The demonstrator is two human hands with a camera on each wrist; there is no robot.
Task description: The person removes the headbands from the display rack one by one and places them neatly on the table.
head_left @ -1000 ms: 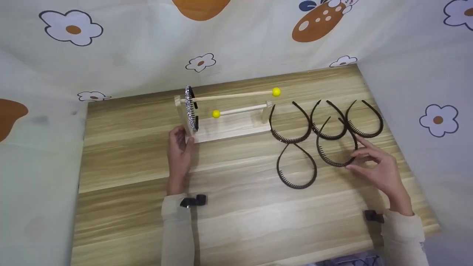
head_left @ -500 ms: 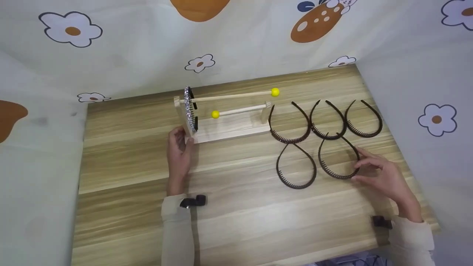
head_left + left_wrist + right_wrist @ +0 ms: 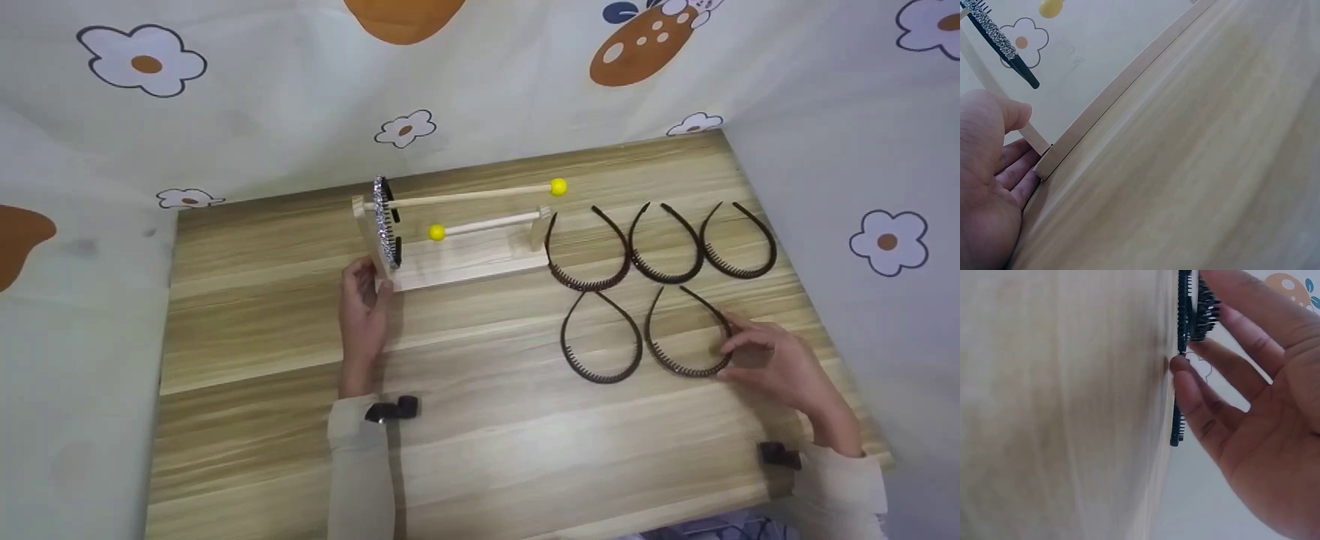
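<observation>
My left hand (image 3: 363, 322) grips the lower left corner of a pale wooden stand (image 3: 472, 271), thumb in front and fingers behind its upright. A silver glittery headband (image 3: 382, 225) hangs on the stand's upper rod, against that upright. At the right, my right hand (image 3: 784, 367) pinches the right side of a dark toothed headband (image 3: 686, 372) lying at the table surface. To its left lies another dark headband (image 3: 604, 379). In the right wrist view, thumb and fingers of the right hand (image 3: 1264, 405) meet at dark toothed bands (image 3: 1184, 309) seen edge-on.
Behind the held headband three more dark headbands lie in a row: left (image 3: 589, 286), middle (image 3: 667, 280) and right (image 3: 752, 274). The leftmost sits close beside the stand. Yellow balls cap the upper rod (image 3: 559, 187) and lower rod (image 3: 437, 232). A patterned curtain (image 3: 510, 82) backs the table.
My right hand has drawn its headband toward the front edge and slightly right, off the back row, beside the front left headband. The left hand and stand have stayed put.
</observation>
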